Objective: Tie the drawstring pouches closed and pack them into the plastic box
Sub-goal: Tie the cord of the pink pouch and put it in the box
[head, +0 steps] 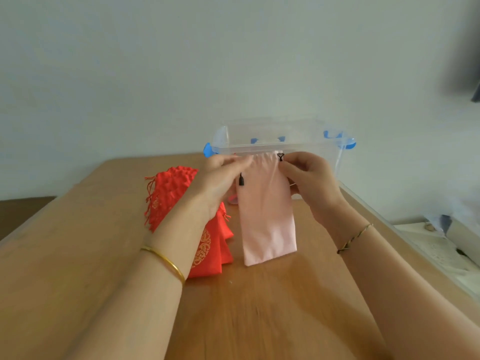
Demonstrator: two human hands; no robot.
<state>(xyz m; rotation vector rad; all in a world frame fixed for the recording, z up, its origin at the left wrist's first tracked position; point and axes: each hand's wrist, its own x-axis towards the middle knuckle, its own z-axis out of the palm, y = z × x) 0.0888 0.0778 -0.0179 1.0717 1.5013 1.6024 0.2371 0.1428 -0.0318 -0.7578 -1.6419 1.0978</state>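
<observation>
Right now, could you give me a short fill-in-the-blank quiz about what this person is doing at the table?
The left hand and right hand grip one pouch by its top; its fabric is ____.
The piled pouches beside the left forearm are ____.
The clear plastic box stands behind the hands; its latches are ____.
Missing words: pink, red, blue.

No legible words, brand names or numbers are showing anywhere in the frame. Left of centre, gold embroidered emblems [202, 248] are showing on the red drawstring pouches [214, 261]. They are round ornamental motifs, too blurred to make out as characters.
</observation>
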